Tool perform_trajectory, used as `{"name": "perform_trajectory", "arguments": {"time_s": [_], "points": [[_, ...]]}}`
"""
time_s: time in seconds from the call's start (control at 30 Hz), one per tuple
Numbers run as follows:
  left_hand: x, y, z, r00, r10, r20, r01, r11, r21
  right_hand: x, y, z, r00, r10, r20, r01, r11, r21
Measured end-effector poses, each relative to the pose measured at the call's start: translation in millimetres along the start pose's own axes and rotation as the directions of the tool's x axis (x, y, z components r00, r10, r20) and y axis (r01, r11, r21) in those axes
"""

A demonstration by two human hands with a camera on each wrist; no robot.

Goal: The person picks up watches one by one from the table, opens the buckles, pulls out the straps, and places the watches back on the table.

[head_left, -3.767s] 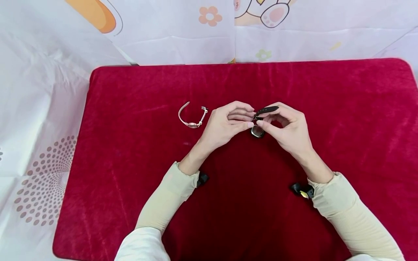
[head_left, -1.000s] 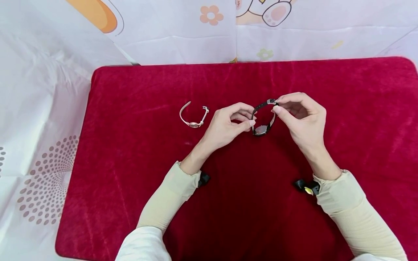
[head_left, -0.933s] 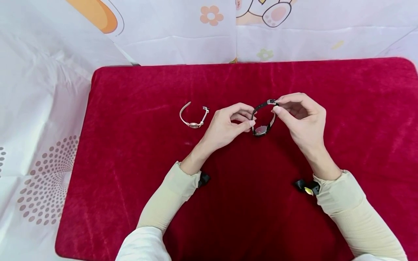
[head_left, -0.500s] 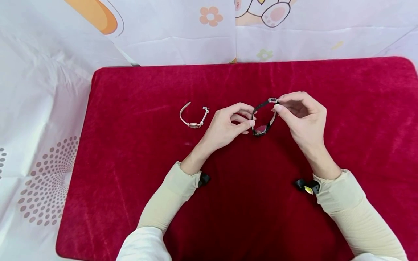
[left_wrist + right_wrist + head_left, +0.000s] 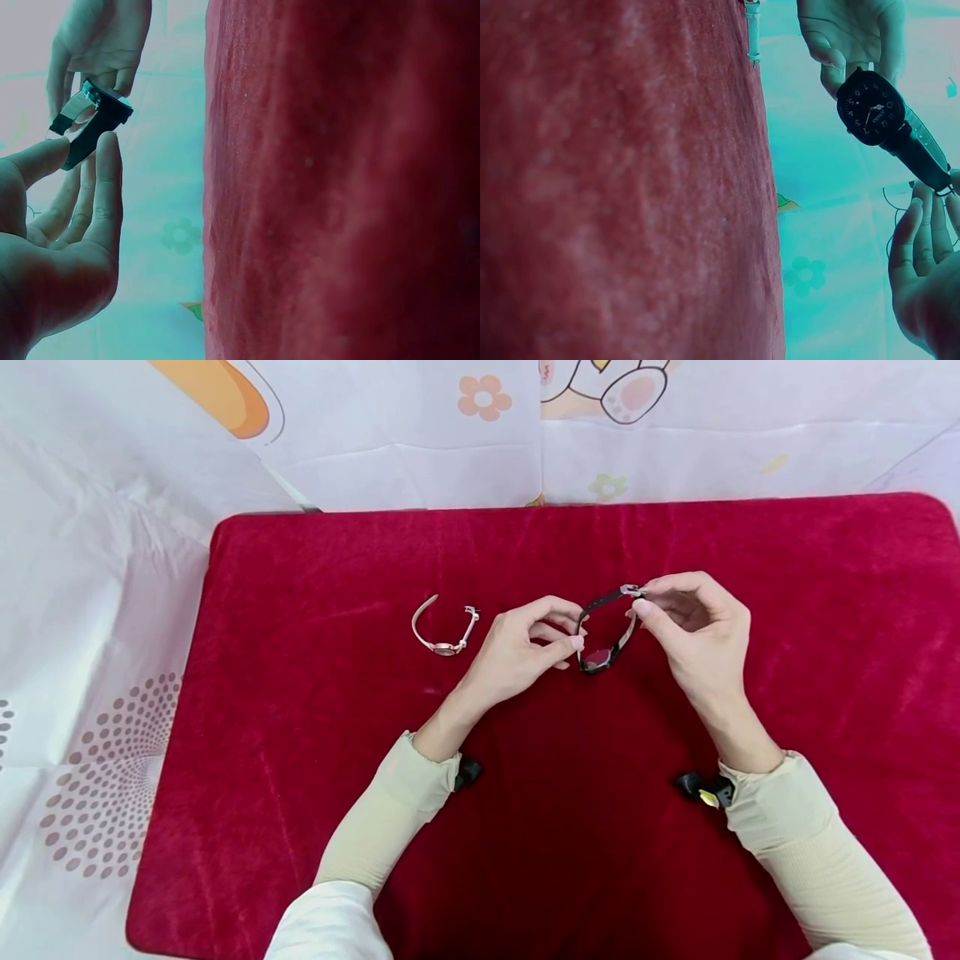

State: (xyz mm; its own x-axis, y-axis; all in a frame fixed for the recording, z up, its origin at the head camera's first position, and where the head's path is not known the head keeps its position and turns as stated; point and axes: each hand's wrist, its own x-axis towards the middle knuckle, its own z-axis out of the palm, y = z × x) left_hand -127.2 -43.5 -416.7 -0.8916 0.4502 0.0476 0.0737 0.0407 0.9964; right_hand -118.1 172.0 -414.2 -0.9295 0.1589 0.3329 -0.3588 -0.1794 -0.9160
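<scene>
A black wristwatch (image 5: 597, 661) is held above the cloth between both hands, its strap bent into a loop. My left hand (image 5: 517, 647) pinches the strap's left side between thumb and fingers. On the other side, my right hand (image 5: 703, 639) pinches the strap beside the silver buckle (image 5: 630, 590). In the right wrist view the dark dial (image 5: 871, 109) with pale numerals faces the camera. The strap's pale lining (image 5: 75, 106) shows in the left wrist view. Fingertips partly cover the strap at both grips.
A slim pale wristwatch (image 5: 444, 649) with a pinkish case lies unfastened on the red cloth (image 5: 315, 710), left of the left hand. Patterned white sheeting (image 5: 405, 435) hangs behind the table and along its left side.
Since the oldest frame, my right hand has moved right, away from the left, and the strap has spread from a bunched shape into a wide loop. Lately only the buckle side shifts slightly right.
</scene>
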Motion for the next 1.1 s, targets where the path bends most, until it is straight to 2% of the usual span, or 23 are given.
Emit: {"name": "perform_trajectory", "arguments": {"time_s": [0.4,0.77,0.87,1.1], "points": [[2.9,1.9,0.7,0.999,-0.04,0.021,0.04,0.999,0.008,0.8,0.3,-5.4,0.999,0.051,-0.001,-0.051,0.999,0.009],[4.1,4.6,-0.2,0.999,-0.032,-0.012,0.032,0.999,0.04,0.5,2.7,-9.1,0.997,0.074,0.023,-0.074,0.997,-0.016],[5.1,5.4,-0.2,0.999,-0.039,-0.028,0.041,0.997,0.058,1.2,2.2,-9.6,0.994,0.11,0.027,-0.11,0.994,-0.003],[8.4,8.1,-2.1,0.991,-0.116,-0.061,0.123,0.984,0.125,4.4,3.8,-13.3,0.974,0.223,0.044,-0.219,0.973,-0.065]]}}
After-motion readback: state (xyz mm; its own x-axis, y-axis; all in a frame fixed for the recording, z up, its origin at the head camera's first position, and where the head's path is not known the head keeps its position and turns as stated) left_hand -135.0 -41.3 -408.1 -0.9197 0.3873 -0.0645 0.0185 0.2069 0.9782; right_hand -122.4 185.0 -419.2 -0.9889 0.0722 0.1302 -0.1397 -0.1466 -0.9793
